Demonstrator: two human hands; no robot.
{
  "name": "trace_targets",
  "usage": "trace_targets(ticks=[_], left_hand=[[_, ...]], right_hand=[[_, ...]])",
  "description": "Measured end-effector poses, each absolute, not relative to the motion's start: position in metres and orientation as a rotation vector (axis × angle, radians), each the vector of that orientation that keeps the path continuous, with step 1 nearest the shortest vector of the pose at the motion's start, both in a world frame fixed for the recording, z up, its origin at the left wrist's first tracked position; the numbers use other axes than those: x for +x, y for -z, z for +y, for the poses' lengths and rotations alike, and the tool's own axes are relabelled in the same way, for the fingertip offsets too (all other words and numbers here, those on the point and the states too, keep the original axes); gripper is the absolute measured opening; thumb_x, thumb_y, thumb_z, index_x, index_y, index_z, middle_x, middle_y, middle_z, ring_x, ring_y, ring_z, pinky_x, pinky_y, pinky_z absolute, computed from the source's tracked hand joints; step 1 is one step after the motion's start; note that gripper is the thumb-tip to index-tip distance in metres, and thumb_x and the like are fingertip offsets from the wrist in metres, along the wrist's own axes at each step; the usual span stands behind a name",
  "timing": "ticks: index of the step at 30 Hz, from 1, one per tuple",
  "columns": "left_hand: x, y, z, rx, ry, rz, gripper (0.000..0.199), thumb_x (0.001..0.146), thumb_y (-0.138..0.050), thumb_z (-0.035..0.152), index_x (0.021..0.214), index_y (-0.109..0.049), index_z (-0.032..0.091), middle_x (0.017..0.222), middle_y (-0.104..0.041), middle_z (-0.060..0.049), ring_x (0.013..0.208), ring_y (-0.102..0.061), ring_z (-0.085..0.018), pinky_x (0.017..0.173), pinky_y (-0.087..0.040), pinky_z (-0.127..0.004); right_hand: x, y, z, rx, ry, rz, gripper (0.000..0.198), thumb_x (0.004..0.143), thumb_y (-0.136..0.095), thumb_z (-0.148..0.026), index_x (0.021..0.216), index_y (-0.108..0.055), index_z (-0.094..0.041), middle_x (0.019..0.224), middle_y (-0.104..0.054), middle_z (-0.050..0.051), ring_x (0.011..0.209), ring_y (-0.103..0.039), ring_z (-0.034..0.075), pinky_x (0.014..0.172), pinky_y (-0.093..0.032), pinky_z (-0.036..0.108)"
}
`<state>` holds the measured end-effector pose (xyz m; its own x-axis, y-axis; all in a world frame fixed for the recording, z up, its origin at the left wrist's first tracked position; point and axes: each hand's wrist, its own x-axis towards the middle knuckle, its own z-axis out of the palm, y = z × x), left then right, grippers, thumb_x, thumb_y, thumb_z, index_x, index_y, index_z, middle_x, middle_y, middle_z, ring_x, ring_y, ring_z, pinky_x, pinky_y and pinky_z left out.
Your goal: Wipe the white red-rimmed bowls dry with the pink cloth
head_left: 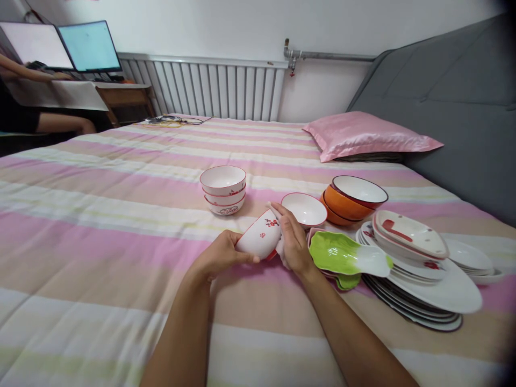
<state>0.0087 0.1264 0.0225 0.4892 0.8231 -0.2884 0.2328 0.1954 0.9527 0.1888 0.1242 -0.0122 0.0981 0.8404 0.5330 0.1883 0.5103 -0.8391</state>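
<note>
Bowl (258,236), apparently mid-wipe.
Clamped at eight o'clock by left hand (222,253); cloth (281,253) in right hand (295,242), fingers together; likely needs turning.

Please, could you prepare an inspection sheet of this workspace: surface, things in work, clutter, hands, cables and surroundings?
Surface: striped bedspread, creased.
Job's things: tilted white bowl with red flowers; pale cloth; three stacked bowls beyond.
Clutter: to the right, another white bowl, orange bowls, green dish, stacked plates; farther back, pink pillow.
Hands: left hand grips the tilted white bowl; right hand holds the pale cloth against it.
Cables: loose cables near the bed's far edge.
Surroundings: radiator behind; at left, desk, two monitors, seated person.
</note>
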Motion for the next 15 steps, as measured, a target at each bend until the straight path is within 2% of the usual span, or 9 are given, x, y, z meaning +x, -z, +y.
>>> trace_targets(ticks=[6,15], left_hand=[[0.008,-0.026,0.124,1.294,-0.644,0.944,0.030,0.054,-0.081,0.022,0.079,-0.073,0.008,0.071,-0.070,-0.007,0.065,-0.060,-0.015,0.063,-0.047,-0.024],[0.013,-0.024,0.123,1.266,-0.801,0.895,0.032,0.057,-0.082,0.030,0.076,-0.070,0.006,0.070,-0.069,-0.008,0.065,-0.063,-0.018,0.063,-0.049,-0.027]], right_hand=[[0.185,0.005,0.119,-0.939,-0.546,-1.522,0.038,0.099,-0.030,-0.033,0.127,-0.054,-0.023,0.135,-0.054,0.006,0.128,-0.045,0.018,0.112,-0.032,0.041],[0.179,-0.006,0.109,-0.941,-0.336,-1.784,0.039,0.098,-0.030,-0.026,0.132,-0.049,-0.028,0.138,-0.051,0.002,0.132,-0.040,0.018,0.112,-0.030,0.045]])
